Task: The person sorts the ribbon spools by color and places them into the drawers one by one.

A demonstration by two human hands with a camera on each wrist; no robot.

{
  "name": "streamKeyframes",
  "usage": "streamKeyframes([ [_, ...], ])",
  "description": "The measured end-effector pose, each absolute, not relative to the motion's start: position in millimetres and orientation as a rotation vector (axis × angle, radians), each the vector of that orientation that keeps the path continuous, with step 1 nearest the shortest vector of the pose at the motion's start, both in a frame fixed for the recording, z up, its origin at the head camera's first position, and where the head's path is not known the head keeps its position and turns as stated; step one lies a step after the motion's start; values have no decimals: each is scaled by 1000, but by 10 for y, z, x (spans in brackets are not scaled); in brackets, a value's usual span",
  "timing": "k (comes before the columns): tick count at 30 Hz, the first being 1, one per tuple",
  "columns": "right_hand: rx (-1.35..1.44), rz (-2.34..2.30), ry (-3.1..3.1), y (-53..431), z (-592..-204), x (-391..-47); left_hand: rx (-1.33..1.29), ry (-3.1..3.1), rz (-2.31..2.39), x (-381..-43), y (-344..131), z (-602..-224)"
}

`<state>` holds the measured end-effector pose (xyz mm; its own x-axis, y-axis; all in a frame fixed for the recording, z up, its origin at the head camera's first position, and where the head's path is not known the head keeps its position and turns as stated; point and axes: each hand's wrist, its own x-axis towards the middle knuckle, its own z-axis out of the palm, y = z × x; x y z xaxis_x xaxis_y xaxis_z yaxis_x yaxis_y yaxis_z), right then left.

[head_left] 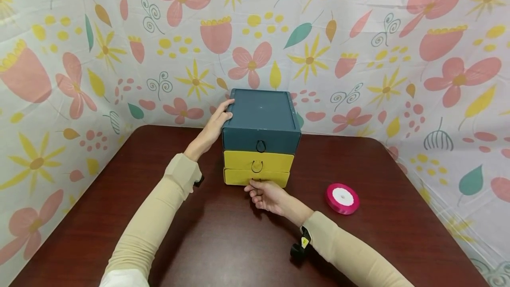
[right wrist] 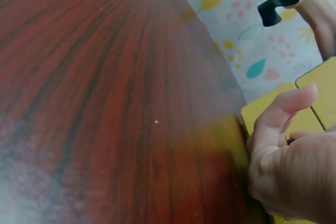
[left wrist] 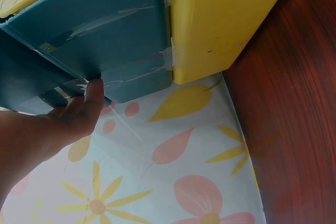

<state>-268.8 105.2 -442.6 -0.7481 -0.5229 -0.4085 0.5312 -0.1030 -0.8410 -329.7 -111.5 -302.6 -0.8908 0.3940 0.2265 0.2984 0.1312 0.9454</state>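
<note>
A small chest of drawers [head_left: 260,110] stands toward the back of the table, with a dark teal top and two yellow drawer fronts below a teal one. Each front has a thin black loop handle. My left hand [head_left: 213,125] rests against the chest's upper left side, its fingers extended along the edge; the left wrist view shows fingertips touching the teal wall [left wrist: 121,35]. Low at the front, my right hand [head_left: 271,196] pinches the loop handle of the bottom yellow drawer [head_left: 235,177]. Only a dark bit of that loop handle [right wrist: 291,141] shows between the fingers. The drawers appear closed.
A roll of bright pink ribbon [head_left: 342,198] with a white core lies on the table to the right of the chest. The dark red-brown wooden table [head_left: 223,242] meets a flower-patterned cloth [head_left: 251,21] behind and at both sides.
</note>
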Motion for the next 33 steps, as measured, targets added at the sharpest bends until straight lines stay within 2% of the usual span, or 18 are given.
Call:
streamKeyframes([
  [24,-98,-1816,1504,1127,-4452,-2282,712,2294,1906,-3316,-1114,-3021],
  [33,-82,-1810,1497,1134,-4467,-2141,712,2293,1945,-3540,-1125,-3245],
])
